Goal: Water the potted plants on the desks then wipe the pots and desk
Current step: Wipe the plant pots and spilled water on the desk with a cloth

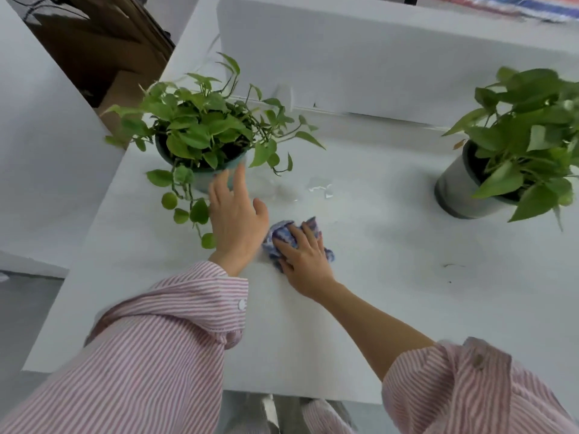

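Observation:
A leafy green plant in a teal pot (200, 180) stands at the left of the white desk (391, 245). My left hand (236, 214) reaches toward that pot with straight fingers, its fingertips at the pot's side. My right hand (305, 255) presses flat on a crumpled blue-and-white cloth (282, 234) lying on the desk just right of my left hand. A second plant in a grey pot (457, 186) stands at the right. A small puddle of water (319, 187) glistens on the desk between the two pots.
A white partition panel (376, 57) rises along the back of the desk. Another white desk surface (40, 136) lies to the left, with brown cardboard boxes (103, 42) in the gap behind it. Trailing vines (188, 208) hang from the left plant onto the desk.

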A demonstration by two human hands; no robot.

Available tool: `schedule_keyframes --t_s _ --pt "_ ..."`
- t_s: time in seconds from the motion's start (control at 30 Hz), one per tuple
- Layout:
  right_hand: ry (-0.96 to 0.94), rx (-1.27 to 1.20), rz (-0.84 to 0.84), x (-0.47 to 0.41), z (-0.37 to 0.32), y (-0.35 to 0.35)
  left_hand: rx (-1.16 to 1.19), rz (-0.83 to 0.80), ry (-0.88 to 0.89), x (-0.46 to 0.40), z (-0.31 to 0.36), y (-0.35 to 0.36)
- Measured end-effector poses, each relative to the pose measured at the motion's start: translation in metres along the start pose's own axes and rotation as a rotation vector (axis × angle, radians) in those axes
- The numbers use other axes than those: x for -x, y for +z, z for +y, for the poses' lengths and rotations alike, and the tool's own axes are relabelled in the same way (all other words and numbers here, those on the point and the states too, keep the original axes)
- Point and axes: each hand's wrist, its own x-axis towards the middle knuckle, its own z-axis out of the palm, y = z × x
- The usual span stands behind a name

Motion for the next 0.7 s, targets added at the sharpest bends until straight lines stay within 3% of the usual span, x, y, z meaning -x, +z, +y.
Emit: schedule_keyframes --t_s 0.07,0.17,0.23,0.33,0.4,0.53,0.7 --pt "0.017 -0.003 0.039 -0.01 0.027 -0.012 -0.14 0.077 0.014 -0.007 -0.002 0.011" --pt "0.309 -0.026 0.192 -0.032 0.071 -0.03 -0.232 0.215 0.068 -0.013 -0.013 0.019" --pt "0.469 -0.015 0.165 -0.055 0.088 -0.039 -0.255 0.295 0.119 -0.021 -0.023 0.018" --pt "0.526 -0.045 0.102 -0.093 0.085 -0.04 -0.295 0.384 0.142 -0.032 -0.035 0.018" --pt "0.448 -0.04 0.031 -0.116 0.07 -0.035 -0.304 0.443 0.151 -0.037 -0.041 0.021" --pt "0.108 -0.061 -0.092 -0.142 0.024 -0.027 -0.344 0.539 0.138 -0.052 -0.049 0.017" --pt "-0.243 -0.14 -0.215 -0.124 0.002 -0.012 -0.326 0.51 0.141 -0.072 -0.066 0.003"
